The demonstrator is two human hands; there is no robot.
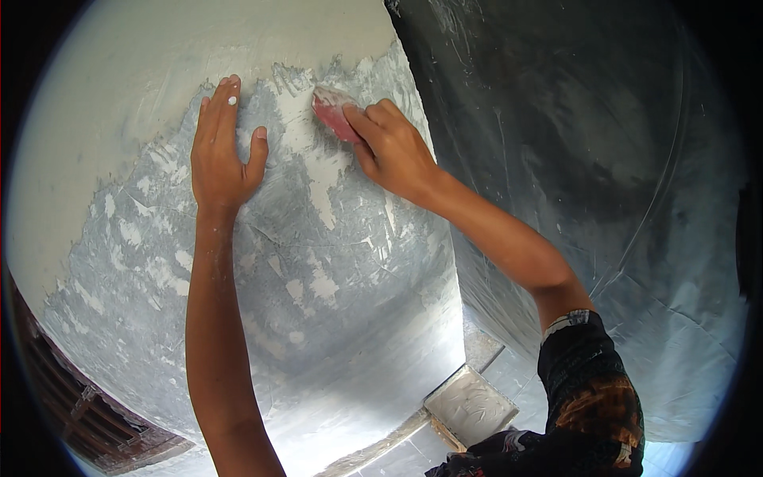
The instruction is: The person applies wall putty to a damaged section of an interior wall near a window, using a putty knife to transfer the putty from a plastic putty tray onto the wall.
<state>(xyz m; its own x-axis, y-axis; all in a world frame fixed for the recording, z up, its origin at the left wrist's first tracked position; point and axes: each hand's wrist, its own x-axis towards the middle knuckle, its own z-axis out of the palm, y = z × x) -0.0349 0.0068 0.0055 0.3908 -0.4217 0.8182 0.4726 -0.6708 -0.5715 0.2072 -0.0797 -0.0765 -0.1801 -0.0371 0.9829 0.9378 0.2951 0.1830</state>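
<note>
My left hand rests flat against a curved wall surface, fingers extended and pointing up, a white dab on one finger. The surface is mottled grey with rough white patches, with a smooth off-white coat across its top and left. My right hand grips a small pink scraper smeared with white paste, held against a white patch on the surface, to the right of my left hand.
A large dark, creased sheet surface stands along the right. Below are a square tray of pale paste and grey tiles. A rusty brown grille shows at the lower left.
</note>
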